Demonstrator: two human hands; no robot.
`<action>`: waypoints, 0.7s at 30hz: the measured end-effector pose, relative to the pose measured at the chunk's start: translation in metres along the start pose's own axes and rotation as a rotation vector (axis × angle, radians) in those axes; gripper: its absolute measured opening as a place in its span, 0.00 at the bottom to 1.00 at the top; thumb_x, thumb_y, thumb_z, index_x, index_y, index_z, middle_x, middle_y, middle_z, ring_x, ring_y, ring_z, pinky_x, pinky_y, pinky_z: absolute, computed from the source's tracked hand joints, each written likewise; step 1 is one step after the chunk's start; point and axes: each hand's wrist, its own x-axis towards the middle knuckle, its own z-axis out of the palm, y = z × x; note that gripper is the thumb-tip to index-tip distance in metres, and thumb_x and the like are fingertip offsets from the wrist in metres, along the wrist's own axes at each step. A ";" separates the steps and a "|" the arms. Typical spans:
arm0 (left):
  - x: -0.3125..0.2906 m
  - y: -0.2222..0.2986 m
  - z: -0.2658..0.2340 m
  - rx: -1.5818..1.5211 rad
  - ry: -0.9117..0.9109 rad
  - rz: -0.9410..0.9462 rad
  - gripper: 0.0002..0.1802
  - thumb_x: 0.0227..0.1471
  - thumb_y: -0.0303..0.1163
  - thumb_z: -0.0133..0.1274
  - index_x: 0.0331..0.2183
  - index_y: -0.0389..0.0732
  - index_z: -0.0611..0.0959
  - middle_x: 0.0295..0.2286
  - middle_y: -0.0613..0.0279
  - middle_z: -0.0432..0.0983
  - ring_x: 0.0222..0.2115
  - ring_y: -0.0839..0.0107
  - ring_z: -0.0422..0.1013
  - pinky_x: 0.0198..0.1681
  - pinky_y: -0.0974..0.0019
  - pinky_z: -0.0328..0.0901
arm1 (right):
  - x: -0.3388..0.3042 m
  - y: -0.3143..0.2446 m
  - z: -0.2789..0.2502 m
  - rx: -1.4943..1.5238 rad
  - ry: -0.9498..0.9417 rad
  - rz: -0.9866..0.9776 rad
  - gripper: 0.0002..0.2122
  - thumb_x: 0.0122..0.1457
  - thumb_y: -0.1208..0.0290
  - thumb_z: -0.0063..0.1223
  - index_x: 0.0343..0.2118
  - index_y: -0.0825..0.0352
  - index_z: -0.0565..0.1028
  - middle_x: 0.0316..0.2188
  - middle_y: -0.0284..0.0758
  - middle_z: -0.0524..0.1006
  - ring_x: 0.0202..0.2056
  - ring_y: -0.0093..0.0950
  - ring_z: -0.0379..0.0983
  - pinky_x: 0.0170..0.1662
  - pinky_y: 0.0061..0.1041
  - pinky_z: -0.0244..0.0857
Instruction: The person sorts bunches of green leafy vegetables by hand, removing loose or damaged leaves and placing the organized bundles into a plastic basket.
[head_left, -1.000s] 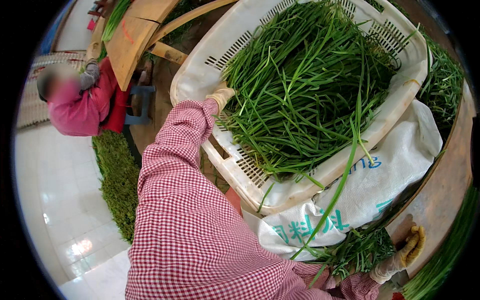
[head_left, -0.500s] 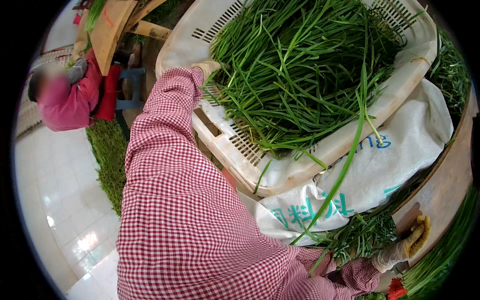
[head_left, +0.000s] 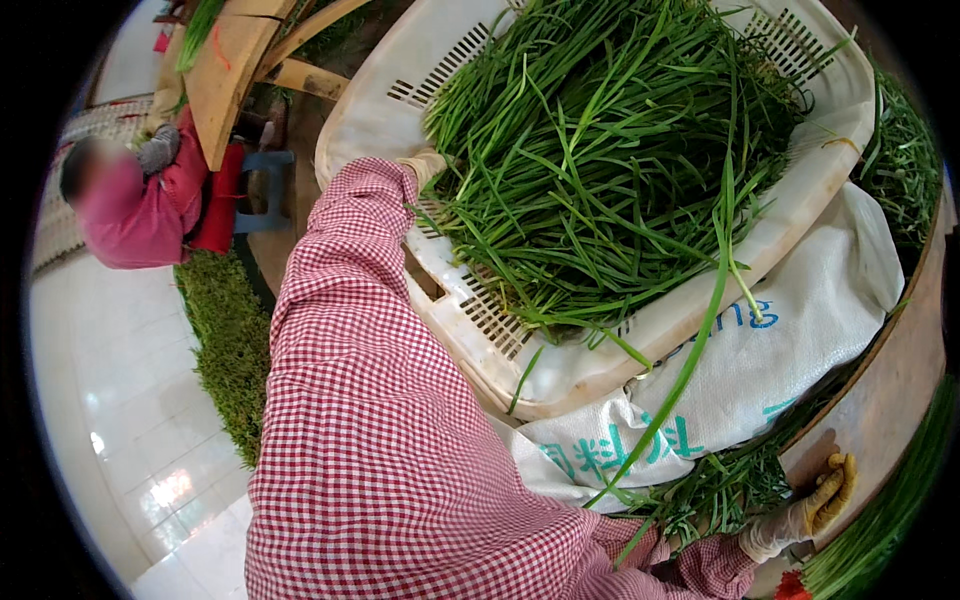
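My left hand (head_left: 428, 166), in a pale glove, reaches to the left side of a white plastic basket (head_left: 590, 385). Its fingers are hidden beside the heap of long green leaves (head_left: 600, 180), which look like Chinese chives. Whether it grips any of them cannot be seen. Low at the right, my right hand (head_left: 828, 497) wears a glove with yellow fingers. Those fingers stretch out over a brown board (head_left: 885, 410), apparently holding nothing. Some long leaves hang over the basket's near rim.
Beneath the basket lies a white woven sack (head_left: 800, 290). Loose greens (head_left: 730, 490) surround it, and a red-tied bundle of greens (head_left: 880, 545) is at lower right. A person in pink (head_left: 145, 215) works at far left near a blue stool (head_left: 262, 190) and wooden planks (head_left: 235, 75).
The basket and my left hand appear slightly lower in the picture, with the whole view shifted a little. My right hand stays by the board.
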 end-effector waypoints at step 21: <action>-0.055 -0.007 -0.001 -0.497 -0.104 0.124 0.52 0.37 0.60 0.56 0.55 0.35 0.58 0.57 0.45 0.48 0.57 0.51 0.46 0.57 0.54 0.45 | -0.001 0.006 0.000 0.208 -0.109 -0.101 0.12 0.62 0.75 0.39 0.47 0.70 0.68 0.43 0.35 0.71 0.43 0.24 0.68 0.50 0.20 0.61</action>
